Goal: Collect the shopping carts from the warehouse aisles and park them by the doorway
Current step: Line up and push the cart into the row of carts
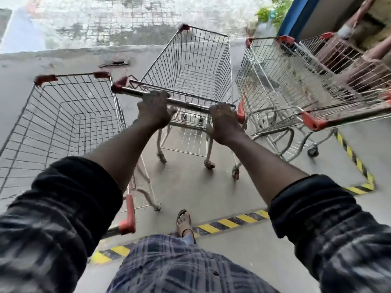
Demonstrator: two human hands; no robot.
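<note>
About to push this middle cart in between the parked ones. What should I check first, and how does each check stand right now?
1. Left hand grips the handle: ok.
2. Right hand grips the handle: ok.
3. Middle cart carries no load in its basket: ok.
4. Clearance to the left cart: cannot tell; the handle's end overlaps that cart's corner in this view.
5. Clearance to the right cart: cannot tell; the gap looks narrow.
6. Foot clear of the rear wheels: ok.
</note>
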